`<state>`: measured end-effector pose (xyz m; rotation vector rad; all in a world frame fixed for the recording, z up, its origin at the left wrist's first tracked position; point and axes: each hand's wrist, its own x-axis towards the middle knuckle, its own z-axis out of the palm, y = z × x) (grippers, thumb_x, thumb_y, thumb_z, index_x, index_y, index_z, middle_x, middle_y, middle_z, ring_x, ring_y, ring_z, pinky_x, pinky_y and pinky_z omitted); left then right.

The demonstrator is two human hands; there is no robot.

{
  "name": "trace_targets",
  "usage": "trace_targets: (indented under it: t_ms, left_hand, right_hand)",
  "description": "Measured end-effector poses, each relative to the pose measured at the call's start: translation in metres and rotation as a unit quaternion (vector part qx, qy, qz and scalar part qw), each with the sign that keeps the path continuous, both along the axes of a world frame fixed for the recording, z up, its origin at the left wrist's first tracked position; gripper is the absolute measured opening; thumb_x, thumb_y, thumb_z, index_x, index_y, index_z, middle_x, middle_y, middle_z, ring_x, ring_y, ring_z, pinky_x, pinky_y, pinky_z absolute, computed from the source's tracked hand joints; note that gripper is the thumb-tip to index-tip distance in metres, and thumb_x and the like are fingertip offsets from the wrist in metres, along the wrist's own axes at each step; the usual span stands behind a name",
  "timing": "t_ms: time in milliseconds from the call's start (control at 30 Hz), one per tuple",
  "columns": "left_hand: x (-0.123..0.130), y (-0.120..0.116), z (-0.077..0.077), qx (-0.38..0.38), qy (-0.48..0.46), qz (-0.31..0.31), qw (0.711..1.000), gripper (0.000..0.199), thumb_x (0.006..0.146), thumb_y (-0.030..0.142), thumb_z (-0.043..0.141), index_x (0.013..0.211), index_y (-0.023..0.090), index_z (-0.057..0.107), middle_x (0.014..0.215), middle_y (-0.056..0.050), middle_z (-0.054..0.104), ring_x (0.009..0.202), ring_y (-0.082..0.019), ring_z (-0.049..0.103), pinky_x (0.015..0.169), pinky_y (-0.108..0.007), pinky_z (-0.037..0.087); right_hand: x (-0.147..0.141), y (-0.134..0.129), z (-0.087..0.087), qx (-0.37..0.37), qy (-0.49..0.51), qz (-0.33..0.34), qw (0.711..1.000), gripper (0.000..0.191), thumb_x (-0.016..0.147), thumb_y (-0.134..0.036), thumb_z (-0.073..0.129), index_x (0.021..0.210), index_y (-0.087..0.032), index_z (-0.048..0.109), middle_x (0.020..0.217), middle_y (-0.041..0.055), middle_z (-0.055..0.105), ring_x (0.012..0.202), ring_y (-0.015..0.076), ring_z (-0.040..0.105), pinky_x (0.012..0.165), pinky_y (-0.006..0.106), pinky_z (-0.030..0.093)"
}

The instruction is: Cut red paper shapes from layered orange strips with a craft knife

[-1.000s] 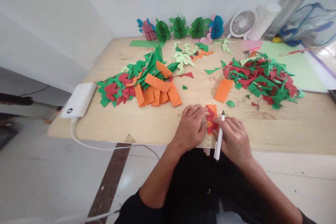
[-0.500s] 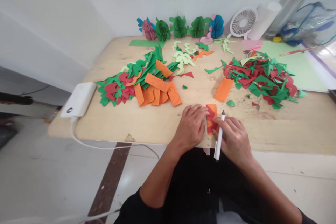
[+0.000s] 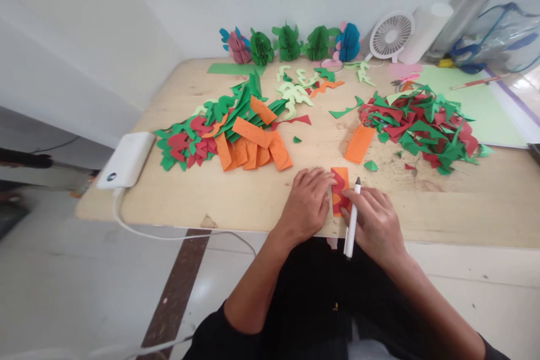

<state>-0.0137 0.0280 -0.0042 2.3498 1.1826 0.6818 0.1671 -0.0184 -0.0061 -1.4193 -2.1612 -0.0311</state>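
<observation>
In front of me an orange paper strip lies near the table's front edge, with a red paper cutout with a wavy edge on top of it. My left hand rests flat on the table at the strip's left side, its fingertips touching the papers. A white pen with a dark tip is held in my right hand, tip pointing away from me. The right fingertips also touch the cutout's right side. Part of the strip is hidden under the cutout and fingers.
Folded orange papers lie beside green and red cutouts at left. A scrap heap and another orange paper lie at right. Paper figures, a small fan and a bottle stand behind. A cabled white power bank sits left.
Both hands, the pen and the papers stay practically still. At the far left edge, a dark shape reaches further to the right.
</observation>
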Motion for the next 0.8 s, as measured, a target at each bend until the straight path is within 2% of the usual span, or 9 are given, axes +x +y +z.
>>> trace_targets:
  t_ms: [200, 467, 800]
  left_hand:
    - [0.0003, 0.0002, -0.0002, 0.000, 0.013, 0.003, 1.000, 0.040, 0.088, 0.013, 0.042, 0.124, 0.021, 0.056, 0.134, -0.005, 0.062, 0.135, -0.022, 0.046, 0.118, -0.045, 0.028]
    - [0.0001, 0.0004, 0.0004, -0.004, 0.000, -0.001, 1.000, 0.038, 0.088, 0.014, 0.042, 0.123, 0.020, 0.056, 0.134, -0.004, 0.062, 0.135, -0.021, 0.045, 0.118, -0.044, 0.026]
    - [0.0003, 0.0027, 0.0093, -0.018, 0.007, -0.001, 1.000, 0.041, 0.087, 0.017, 0.046, 0.127, 0.019, 0.053, 0.130, -0.007, 0.063, 0.132, -0.024, 0.047, 0.117, -0.045, 0.029]
  right_hand:
    - [-0.0001, -0.0001, 0.0003, -0.005, -0.001, -0.001, 1.000, 0.036, 0.090, -0.015, 0.050, 0.125, -0.020, 0.059, 0.090, 0.0079, 0.069, 0.095, 0.0265, 0.060, 0.078, 0.037, 0.042]
    - [-0.0001, 0.0002, 0.0002, 0.004, -0.006, 0.000, 1.000, 0.031, 0.091, -0.015, 0.051, 0.119, -0.019, 0.062, 0.091, 0.0085, 0.070, 0.095, 0.0262, 0.060, 0.079, 0.037, 0.042]
    - [0.0001, 0.0001, -0.0007, 0.005, -0.007, 0.000, 1.000, 0.030, 0.091, -0.017, 0.052, 0.119, -0.019, 0.062, 0.092, 0.0086, 0.070, 0.095, 0.0265, 0.060, 0.078, 0.038, 0.043]
